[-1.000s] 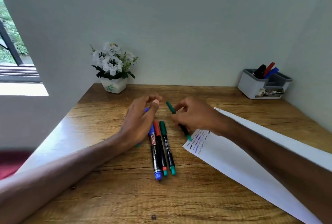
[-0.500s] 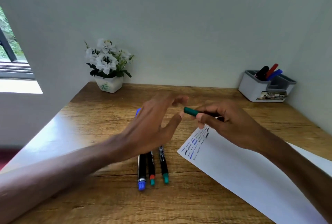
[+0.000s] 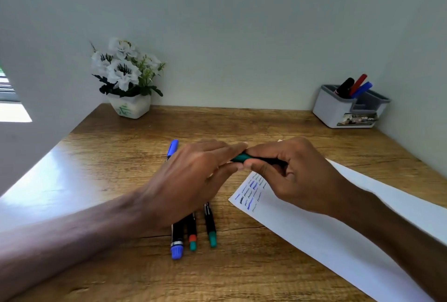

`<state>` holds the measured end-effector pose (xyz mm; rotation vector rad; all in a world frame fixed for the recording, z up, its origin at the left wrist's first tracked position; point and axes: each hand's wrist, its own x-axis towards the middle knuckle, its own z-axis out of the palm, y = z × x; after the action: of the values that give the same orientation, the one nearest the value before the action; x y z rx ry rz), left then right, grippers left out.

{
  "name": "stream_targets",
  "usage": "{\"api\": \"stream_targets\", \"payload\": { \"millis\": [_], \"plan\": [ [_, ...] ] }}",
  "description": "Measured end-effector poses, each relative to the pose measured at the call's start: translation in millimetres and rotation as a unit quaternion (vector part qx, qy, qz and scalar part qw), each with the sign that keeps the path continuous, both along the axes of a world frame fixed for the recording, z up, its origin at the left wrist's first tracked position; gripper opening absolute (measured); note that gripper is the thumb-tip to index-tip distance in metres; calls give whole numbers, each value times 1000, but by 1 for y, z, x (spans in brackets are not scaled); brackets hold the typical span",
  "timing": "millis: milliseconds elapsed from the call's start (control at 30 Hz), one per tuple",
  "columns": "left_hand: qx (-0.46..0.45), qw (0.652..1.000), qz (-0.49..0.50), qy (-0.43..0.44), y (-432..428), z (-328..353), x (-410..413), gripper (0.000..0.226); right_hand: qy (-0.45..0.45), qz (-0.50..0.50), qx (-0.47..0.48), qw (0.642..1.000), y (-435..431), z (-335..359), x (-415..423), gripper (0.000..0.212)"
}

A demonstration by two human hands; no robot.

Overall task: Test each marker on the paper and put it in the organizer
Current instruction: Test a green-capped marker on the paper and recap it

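A green marker (image 3: pixel 242 157) is held level above the desk (image 3: pixel 266 127), pinched at its cap end by the fingers of the left hand (image 3: pixel 191 180) and gripped along its barrel by the curled right hand (image 3: pixel 292 176); most of it is hidden. Three markers (image 3: pixel 193 236) lie partly covered below. The paper's (image 3: pixel 338 236) scribbles are partly covered. The organizer (image 3: pixel 348 110) stands at the far right.

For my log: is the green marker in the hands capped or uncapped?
Capped: the green marker shows its green cap, no tip, with left hand fingers on it and right hand gripping the barrel.
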<state>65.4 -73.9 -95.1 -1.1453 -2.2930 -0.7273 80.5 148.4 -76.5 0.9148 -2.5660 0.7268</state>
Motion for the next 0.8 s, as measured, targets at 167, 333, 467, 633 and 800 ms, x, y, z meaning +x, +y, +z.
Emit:
{"api": "stream_targets", "payload": {
  "millis": [167,333,467,633,800],
  "plan": [
    [-5,1000,-8,11,-3,2,-3,45,5,-16,5,1000,-2,3,4,23],
    [-50,998,4,42,-4,2,-6,44,-59,-51,7,997,-2,2,1,34],
    [-73,995,60,18,-6,2,-9,43,-119,-82,-37,989,8,4,-1,15],
    [-57,993,100,-38,-8,2,-14,43,-159,-41,-271,949,26,20,-11,32],
    [-50,994,73,-64,0,0,-3,31,-260,8,-453,853,40,24,-19,39]
  ]
}}
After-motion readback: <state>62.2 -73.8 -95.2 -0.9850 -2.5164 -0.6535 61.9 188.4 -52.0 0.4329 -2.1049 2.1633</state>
